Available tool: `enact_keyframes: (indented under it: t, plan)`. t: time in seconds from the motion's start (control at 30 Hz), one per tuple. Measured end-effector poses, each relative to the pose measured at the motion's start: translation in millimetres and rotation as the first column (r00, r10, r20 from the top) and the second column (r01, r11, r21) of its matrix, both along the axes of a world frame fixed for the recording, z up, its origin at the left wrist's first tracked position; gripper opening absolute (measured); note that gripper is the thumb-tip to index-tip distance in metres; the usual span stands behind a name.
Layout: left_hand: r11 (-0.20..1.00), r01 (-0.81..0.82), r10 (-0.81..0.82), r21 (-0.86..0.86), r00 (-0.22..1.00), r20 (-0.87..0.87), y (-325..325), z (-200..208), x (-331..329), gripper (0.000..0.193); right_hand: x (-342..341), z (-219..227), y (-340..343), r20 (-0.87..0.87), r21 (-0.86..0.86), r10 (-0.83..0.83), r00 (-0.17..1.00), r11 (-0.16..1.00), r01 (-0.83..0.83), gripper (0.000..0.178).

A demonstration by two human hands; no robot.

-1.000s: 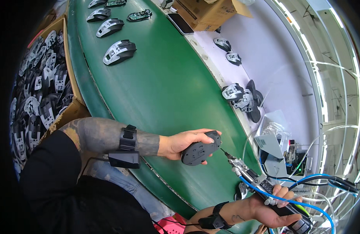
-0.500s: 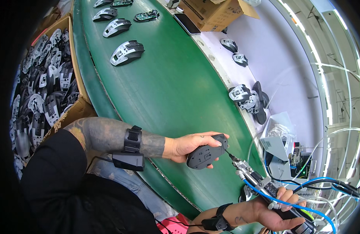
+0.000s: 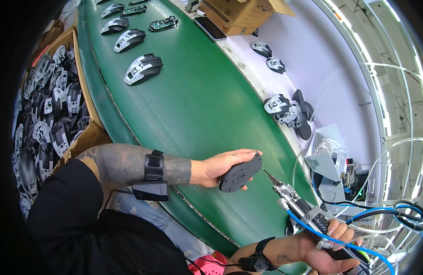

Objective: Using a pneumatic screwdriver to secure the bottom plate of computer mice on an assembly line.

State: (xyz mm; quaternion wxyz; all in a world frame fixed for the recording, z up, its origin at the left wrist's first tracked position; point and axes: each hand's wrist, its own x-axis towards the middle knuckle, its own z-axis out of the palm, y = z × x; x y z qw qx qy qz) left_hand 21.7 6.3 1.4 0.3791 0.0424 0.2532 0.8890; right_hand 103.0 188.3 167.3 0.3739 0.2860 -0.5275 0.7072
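My left hand (image 3: 216,168) is closed around a black computer mouse (image 3: 241,173), its flat underside turned up, above the green belt (image 3: 197,114). In my right hand (image 3: 328,250) is a powered screwdriver (image 3: 297,204) with a blue hose along it. The thin bit points up and left at the mouse's right end, with a small gap between them. Grey-and-black mouse shells (image 3: 143,68) sit in a row at the far left of the belt. Green circuit-board assemblies (image 3: 163,24) lie beside them.
A carton (image 3: 96,114) full of mouse shells stands at the left. On the right ledge are a phone (image 3: 210,28), a cardboard box (image 3: 241,16), several mouse parts (image 3: 278,105) and a clear plastic bag (image 3: 329,140). Cables and hoses (image 3: 411,217) loop around my right hand.
The screwdriver bit, at the mouse's edge before, now stands slightly off it. My left hand has tilted the mouse and raised it a little. The shells on the belt have shifted slightly toward me.
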Motion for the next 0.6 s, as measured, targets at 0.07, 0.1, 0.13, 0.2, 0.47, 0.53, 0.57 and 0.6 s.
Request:
enact_keyframes:
  t: [0.07,0.1,0.13,0.2,0.47,0.53,0.57,0.6]
  plan:
    - [0.998,0.048,-0.048,0.028,0.999,-0.012,1,0,1,0.046,-3,-3,-1,-0.005,-0.040,0.048,0.999,0.998,-0.048,0.043]
    - [0.999,0.047,-0.047,0.027,0.999,-0.014,0,0,2,0.046,-4,-4,-2,-0.015,-0.069,0.099,0.995,0.993,-0.100,0.044]
    - [0.997,0.075,-0.074,0.031,0.997,-0.024,-1,2,2,0.046,-4,-4,-2,-0.015,-0.053,0.104,0.994,0.993,-0.105,0.044]
    - [0.994,0.098,-0.097,0.036,0.995,-0.033,-2,3,3,0.046,-5,-4,-4,-0.007,-0.048,0.101,0.995,0.994,-0.101,0.043]
    - [0.996,0.077,-0.073,0.042,0.993,-0.089,-2,9,7,0.049,-6,-3,1,-0.043,0.000,0.140,0.989,0.990,-0.140,0.043]
    - [0.998,0.015,-0.024,-0.066,0.990,-0.140,1,10,7,0.050,-5,-3,-10,-0.021,-0.056,0.054,0.998,0.997,-0.055,0.043]
    - [0.984,-0.055,0.021,-0.168,0.981,-0.195,2,10,7,0.051,-6,-3,-14,0.005,-0.108,-0.030,1.000,0.994,0.030,0.042]
    - [0.966,-0.134,0.110,-0.220,0.987,-0.119,1,8,3,0.053,-9,-4,-16,0.016,-0.093,-0.039,0.999,0.995,0.040,0.041]
